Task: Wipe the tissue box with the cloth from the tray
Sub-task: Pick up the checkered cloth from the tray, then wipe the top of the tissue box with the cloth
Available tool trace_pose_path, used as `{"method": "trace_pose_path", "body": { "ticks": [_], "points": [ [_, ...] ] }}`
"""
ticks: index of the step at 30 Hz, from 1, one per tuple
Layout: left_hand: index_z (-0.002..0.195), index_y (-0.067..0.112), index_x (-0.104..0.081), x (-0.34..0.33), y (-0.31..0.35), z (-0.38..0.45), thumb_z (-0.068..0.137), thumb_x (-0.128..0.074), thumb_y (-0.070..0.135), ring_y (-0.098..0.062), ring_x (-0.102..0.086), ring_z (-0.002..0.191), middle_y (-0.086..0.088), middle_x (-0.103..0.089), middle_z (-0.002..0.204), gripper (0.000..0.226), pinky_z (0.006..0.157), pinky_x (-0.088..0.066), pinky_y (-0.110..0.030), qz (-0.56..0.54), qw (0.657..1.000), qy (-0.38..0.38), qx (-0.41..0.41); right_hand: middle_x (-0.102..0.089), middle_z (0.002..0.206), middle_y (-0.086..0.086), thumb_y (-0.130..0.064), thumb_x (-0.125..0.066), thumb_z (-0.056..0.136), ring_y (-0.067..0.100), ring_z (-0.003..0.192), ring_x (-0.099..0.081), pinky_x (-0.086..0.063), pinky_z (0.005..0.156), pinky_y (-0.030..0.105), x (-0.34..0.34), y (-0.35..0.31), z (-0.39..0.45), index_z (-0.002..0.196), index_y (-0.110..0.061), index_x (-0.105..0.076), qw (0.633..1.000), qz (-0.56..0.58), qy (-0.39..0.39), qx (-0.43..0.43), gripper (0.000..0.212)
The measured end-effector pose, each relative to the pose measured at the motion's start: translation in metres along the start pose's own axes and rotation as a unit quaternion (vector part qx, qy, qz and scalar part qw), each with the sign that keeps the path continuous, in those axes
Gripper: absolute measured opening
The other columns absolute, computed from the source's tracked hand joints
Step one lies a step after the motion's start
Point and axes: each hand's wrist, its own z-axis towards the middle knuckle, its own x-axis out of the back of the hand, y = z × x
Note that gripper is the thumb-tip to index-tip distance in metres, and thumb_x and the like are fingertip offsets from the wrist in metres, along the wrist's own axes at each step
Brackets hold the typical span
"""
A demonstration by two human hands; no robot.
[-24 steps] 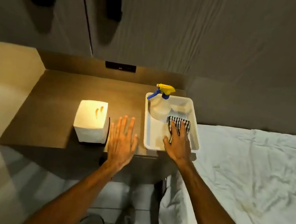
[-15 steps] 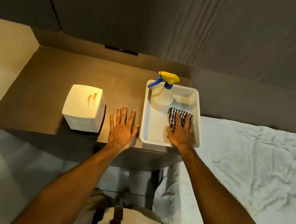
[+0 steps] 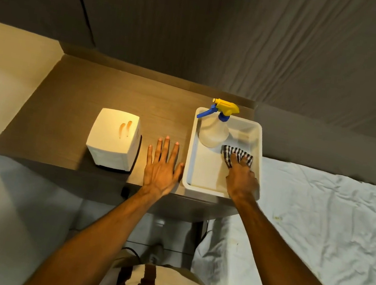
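Two hands are at work: the right hand (image 3: 241, 179) reaches into the tray (image 3: 196, 168), fingers curled onto the cloth (image 3: 234, 155) at its right side, whether pinched yet cannot be told. The left hand (image 3: 162, 165) lies flat and spread on the table (image 3: 70, 99). Judged step: picking up the cloth. Next, it must be carried left to the box (image 3: 113, 139). No writing is legible.

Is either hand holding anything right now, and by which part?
The right hand has its fingers on the checkered cloth's near edge; a closed grip cannot be told. The left hand holds nothing.
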Motion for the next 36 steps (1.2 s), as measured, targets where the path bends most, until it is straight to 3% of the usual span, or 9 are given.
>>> {"method": "trace_pose_path", "body": {
  "ticks": [3, 7, 13, 16, 20, 26, 30, 33, 36],
  "points": [
    [0.167, 0.021, 0.003, 0.016, -0.003, -0.025, 0.109, -0.024, 0.051, -0.031, 0.009, 0.165, -0.012, 0.010, 0.177, 0.071, 0.136, -0.008, -0.056, -0.045, 0.998, 0.054, 0.001, -0.036, 0.168, 0.006, -0.033, -0.057, 0.104, 0.042, 0.144, -0.050, -0.049, 0.108, 0.066, 0.015, 0.001, -0.013, 0.163, -0.035, -0.022, 0.998, 0.061, 0.013, -0.032, 0.069],
    [0.168, 0.023, -0.007, 0.046, -0.012, -0.080, 0.109, -0.021, 0.047, -0.024, 0.004, 0.167, -0.007, -0.003, 0.179, 0.065, 0.137, -0.007, -0.049, -0.079, 0.979, 0.165, -0.085, -0.034, 0.170, 0.002, -0.020, -0.067, 0.099, 0.039, 0.134, -0.061, -0.057, 0.098, 0.062, 0.019, -0.021, -0.062, 0.162, -0.030, -0.031, 0.987, 0.096, 0.127, 0.037, 0.074],
    [0.165, 0.016, -0.023, 0.133, -0.078, -0.074, 0.108, -0.033, 0.031, -0.032, -0.012, 0.165, -0.014, -0.019, 0.176, 0.060, 0.135, -0.012, -0.050, -0.035, 0.958, 0.280, -0.057, -0.040, 0.167, 0.001, -0.017, -0.058, 0.103, 0.030, 0.132, -0.064, -0.062, 0.098, 0.047, 0.052, -0.147, -0.110, 0.159, -0.030, -0.037, 0.944, 0.233, 0.178, 0.148, 0.061],
    [0.163, 0.008, -0.028, 0.159, -0.125, -0.046, 0.109, -0.033, 0.024, -0.033, -0.016, 0.164, -0.016, -0.024, 0.174, 0.057, 0.135, -0.010, -0.052, -0.063, 0.975, 0.212, -0.017, -0.043, 0.165, 0.003, -0.027, -0.055, 0.105, 0.027, 0.135, -0.061, -0.060, 0.098, 0.039, 0.067, -0.209, -0.119, 0.160, -0.029, -0.037, 0.936, 0.240, 0.173, 0.193, 0.058],
    [0.163, 0.004, -0.025, 0.154, -0.164, -0.022, 0.110, -0.036, 0.013, -0.031, -0.018, 0.164, -0.015, -0.026, 0.173, 0.054, 0.137, -0.010, -0.049, -0.087, 0.992, 0.078, -0.037, -0.053, 0.149, 0.002, -0.026, -0.058, 0.103, 0.024, 0.122, -0.065, -0.060, 0.082, 0.034, 0.063, -0.255, -0.131, 0.153, -0.030, -0.043, 0.949, 0.189, 0.149, 0.203, 0.053],
    [0.164, 0.007, -0.023, 0.141, -0.171, -0.024, 0.107, -0.048, 0.017, -0.027, -0.023, 0.163, -0.011, -0.027, 0.173, 0.063, 0.136, -0.017, -0.052, -0.155, 0.980, 0.106, -0.066, -0.035, 0.167, 0.006, -0.033, -0.057, 0.100, 0.027, 0.150, -0.039, -0.057, 0.102, 0.038, 0.034, -0.270, -0.146, 0.159, -0.024, -0.035, 0.959, 0.139, 0.137, 0.203, 0.063],
    [0.165, 0.013, -0.022, 0.139, -0.173, -0.024, 0.110, -0.039, 0.027, -0.024, -0.021, 0.164, -0.007, -0.025, 0.175, 0.059, 0.136, -0.014, -0.053, -0.156, 0.982, 0.084, -0.066, -0.021, 0.174, 0.008, -0.034, -0.046, 0.107, 0.032, 0.162, -0.017, -0.033, 0.127, 0.046, 0.039, -0.280, -0.118, 0.163, -0.024, -0.031, 0.957, 0.157, 0.110, 0.217, 0.058],
    [0.164, 0.013, -0.023, 0.137, -0.172, -0.024, 0.107, -0.024, 0.036, -0.027, -0.020, 0.164, -0.009, -0.025, 0.174, 0.062, 0.135, -0.012, -0.057, -0.129, 0.986, 0.090, -0.062, -0.017, 0.175, 0.007, -0.028, -0.047, 0.108, 0.031, 0.164, -0.011, -0.036, 0.127, 0.047, 0.039, -0.283, -0.109, 0.164, -0.022, -0.028, 0.954, 0.192, 0.104, 0.205, 0.059],
    [0.166, 0.016, -0.018, 0.131, -0.174, -0.021, 0.109, -0.039, 0.030, -0.024, -0.013, 0.165, -0.004, -0.019, 0.176, 0.062, 0.136, -0.008, -0.058, -0.116, 0.986, 0.106, -0.056, -0.016, 0.175, 0.007, -0.016, -0.057, 0.104, 0.029, 0.164, -0.013, -0.043, 0.122, 0.049, 0.025, -0.278, -0.134, 0.164, -0.021, -0.027, 0.953, 0.208, 0.111, 0.191, 0.068]
  ]
}}
